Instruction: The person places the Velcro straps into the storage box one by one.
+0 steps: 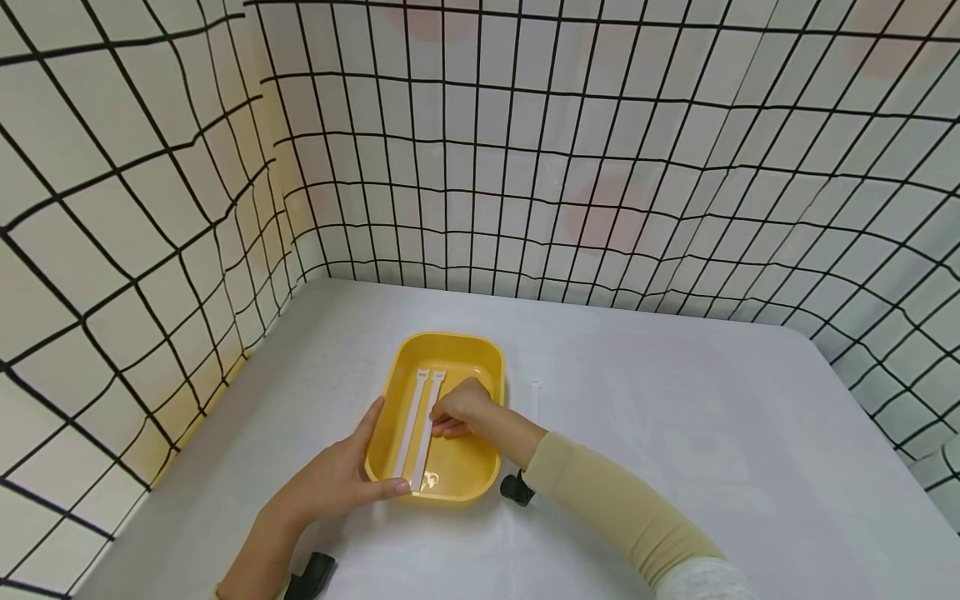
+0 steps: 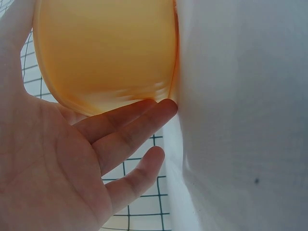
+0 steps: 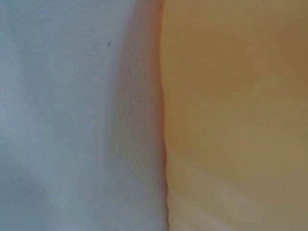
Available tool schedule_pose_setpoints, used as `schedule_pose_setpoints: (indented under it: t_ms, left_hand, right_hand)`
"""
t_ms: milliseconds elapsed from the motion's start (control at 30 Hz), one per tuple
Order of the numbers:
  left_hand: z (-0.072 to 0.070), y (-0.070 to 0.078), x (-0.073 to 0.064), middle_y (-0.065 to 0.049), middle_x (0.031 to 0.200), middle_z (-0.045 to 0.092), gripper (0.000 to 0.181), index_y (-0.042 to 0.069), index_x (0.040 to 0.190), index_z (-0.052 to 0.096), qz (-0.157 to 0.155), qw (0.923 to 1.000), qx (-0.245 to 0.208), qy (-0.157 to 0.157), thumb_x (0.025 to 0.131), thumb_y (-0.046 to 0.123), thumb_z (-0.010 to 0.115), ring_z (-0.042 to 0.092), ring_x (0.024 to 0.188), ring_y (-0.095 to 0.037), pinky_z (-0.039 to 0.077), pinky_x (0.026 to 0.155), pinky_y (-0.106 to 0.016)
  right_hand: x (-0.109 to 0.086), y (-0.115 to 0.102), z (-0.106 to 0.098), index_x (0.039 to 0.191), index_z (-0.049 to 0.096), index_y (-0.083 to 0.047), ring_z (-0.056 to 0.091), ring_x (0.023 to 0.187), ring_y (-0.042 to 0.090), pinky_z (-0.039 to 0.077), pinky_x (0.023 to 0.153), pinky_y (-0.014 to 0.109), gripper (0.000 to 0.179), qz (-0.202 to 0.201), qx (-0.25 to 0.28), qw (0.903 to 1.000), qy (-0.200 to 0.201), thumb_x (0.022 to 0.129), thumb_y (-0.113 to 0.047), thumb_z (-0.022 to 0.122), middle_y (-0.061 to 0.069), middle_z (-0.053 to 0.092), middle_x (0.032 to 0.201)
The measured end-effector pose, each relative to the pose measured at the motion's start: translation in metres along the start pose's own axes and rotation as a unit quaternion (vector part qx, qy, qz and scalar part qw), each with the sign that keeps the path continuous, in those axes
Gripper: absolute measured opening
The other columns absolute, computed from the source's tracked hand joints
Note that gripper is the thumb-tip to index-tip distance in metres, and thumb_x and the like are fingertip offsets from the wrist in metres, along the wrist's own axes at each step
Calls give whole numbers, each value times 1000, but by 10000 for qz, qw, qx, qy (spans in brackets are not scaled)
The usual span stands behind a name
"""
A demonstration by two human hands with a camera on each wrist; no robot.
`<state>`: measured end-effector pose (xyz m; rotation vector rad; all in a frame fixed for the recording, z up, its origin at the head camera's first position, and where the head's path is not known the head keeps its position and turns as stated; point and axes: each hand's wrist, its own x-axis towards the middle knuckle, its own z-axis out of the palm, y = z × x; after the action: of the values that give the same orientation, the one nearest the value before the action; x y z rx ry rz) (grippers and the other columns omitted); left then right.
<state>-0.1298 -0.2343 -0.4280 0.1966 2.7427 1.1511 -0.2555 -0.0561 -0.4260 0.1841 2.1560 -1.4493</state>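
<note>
In the head view a yellow tray (image 1: pixel 465 487) stands on the white table. Two white hook-and-loop cable ties lie lengthwise in it, the left tie (image 1: pixel 411 421) and the right tie (image 1: pixel 425 442), slotted heads at the far end. My right hand (image 1: pixel 463 407) reaches inside with bent fingers, pinching the right tie near its middle; the exact fingertip contact is partly hidden. My left hand (image 1: pixel 341 475) spreads around the tray's near left corner, thumb on the near rim. In the left wrist view its fingers (image 2: pixel 139 127), nearly straight, touch the tray's outer wall (image 2: pixel 108 57).
Another pale cable tie (image 1: pixel 535 400) lies on the table just right of the tray, faint against the white cloth. Black wire grid (image 1: pixel 480 150) borders the back and sides. Dark wrist devices show at both wrists. The right wrist view holds only cloth and tray wall (image 3: pixel 231 96).
</note>
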Motion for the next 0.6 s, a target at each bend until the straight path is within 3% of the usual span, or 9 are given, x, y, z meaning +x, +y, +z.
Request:
schedule_pose_setpoints:
  t_ms: [367,600]
  left_hand:
    - [0,-1,1,-19,142,47,118,20,158,1,-49,10000,-2,-44,76,54,78,55,104,-23,45,90,-52]
    - [0,-2,1,-19,142,48,118,20,158,1,-39,10000,42,-26,76,56,78,55,104,-23,45,89,-52]
  right_hand:
    - [-2,-2,-1,75,68,9,64,48,16,50,45,22,6,-10,-17,10000,28,79,7,73,18,68,65]
    - [3,-1,0,72,68,8,61,44,14,49,44,22,8,-107,-223,9997,72,78,7,73,15,67,59]
